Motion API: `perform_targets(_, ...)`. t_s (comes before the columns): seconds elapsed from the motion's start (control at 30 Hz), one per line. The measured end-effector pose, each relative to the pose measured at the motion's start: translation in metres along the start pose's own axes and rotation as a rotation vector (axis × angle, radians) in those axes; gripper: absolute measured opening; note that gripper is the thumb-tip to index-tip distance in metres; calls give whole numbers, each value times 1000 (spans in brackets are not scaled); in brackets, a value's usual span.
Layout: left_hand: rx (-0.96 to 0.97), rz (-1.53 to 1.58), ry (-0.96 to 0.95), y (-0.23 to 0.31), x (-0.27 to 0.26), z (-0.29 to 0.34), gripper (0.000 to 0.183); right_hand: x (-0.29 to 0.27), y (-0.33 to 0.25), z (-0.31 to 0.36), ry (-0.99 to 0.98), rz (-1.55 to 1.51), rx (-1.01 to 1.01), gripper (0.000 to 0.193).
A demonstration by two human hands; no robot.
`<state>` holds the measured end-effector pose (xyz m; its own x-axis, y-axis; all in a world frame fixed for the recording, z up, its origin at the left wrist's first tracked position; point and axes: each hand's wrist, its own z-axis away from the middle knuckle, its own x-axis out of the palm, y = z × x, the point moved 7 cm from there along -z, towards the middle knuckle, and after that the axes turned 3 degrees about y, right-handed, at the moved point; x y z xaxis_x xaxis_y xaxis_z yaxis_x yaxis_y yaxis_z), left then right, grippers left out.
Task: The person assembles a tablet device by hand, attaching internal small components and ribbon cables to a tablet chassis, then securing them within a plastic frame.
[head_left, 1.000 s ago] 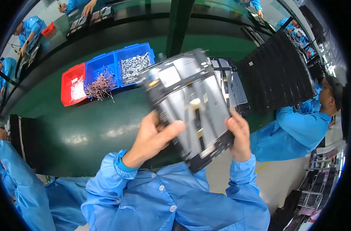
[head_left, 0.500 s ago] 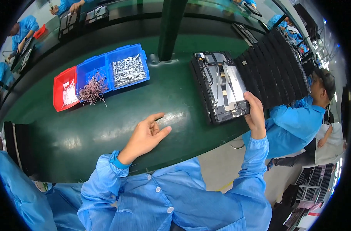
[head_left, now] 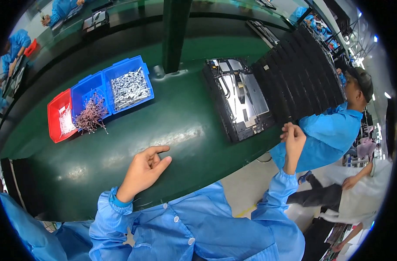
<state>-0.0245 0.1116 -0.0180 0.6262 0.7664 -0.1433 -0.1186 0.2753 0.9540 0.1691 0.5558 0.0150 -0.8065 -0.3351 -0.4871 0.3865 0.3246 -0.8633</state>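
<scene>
My left hand (head_left: 144, 172) hovers over the green tabletop (head_left: 181, 161), holding nothing, with its index finger and thumb apart. My right hand (head_left: 294, 140) is raised off the table's right edge, fingers curled in and nothing visible in them. Up and left of it lies an opened tablet-like device (head_left: 244, 98), its silver plates, cables and dark circuit parts showing. It rests on a stack of similar black units, apart from my right hand. Beside it leans a long row of black trays or panels (head_left: 294, 82), whose near lower corner is close to my right fingers.
At the left stand a red bin (head_left: 55, 135) of white strips, a blue bin (head_left: 79, 91) of thin brownish wires and another blue bin (head_left: 151, 93) of small silvery pieces. A dark post (head_left: 174, 39) rises behind. A co-worker in blue (head_left: 333, 135) is at right; a black stack (head_left: 26, 187) stands far left.
My right hand has let go of the opened device's near right corner and drawn away from it, its fingers curling. My left hand stays open. The view has shifted slightly.
</scene>
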Motion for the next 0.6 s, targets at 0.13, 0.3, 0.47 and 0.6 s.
perform_targets(0.13, -30, -3, -22, -1, -2, 1, 29, -16, 39, -19, 113, -329, 150, 46)
perform_targets(0.3, 147, -138, 54, -4, 0, 2, 25, -1, 43, -50, -78, -696, 270, 82)
perform_targets(0.47, 180, -158, 127, -1, 7, 3, 20, 0, 55, -63, -118, -673, 252, 85)
perform_targets(0.6, 301, -172, 151, 6, 16, 1, 14, 15, 58, -79, -120, -676, 228, 74)
